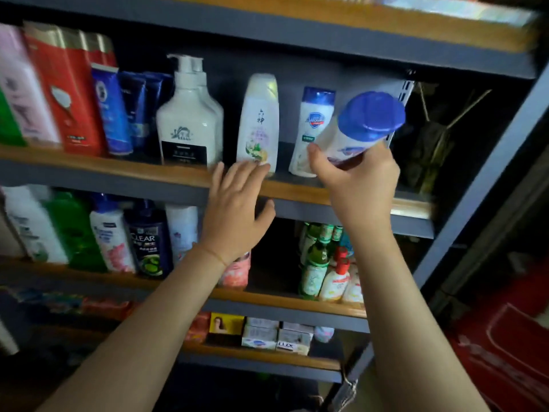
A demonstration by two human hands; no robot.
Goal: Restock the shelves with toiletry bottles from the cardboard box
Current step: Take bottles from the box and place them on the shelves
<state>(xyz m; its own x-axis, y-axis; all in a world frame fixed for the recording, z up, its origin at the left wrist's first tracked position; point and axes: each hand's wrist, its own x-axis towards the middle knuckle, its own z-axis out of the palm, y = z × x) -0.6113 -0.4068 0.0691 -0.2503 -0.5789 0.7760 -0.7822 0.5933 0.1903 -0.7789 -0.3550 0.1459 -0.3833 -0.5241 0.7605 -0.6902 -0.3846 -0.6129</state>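
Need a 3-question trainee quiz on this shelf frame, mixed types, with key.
1. True or false: the right hand grips a blue-capped bottle.
2. The left hand is: A) gripping the pump bottle B) open at the shelf edge C) out of view.
3. Fill in: the held bottle is tilted, cap toward the ____.

Key: 1 true; 2 B; 3 camera.

Right hand [358, 176] — blue-capped bottle [361, 130]
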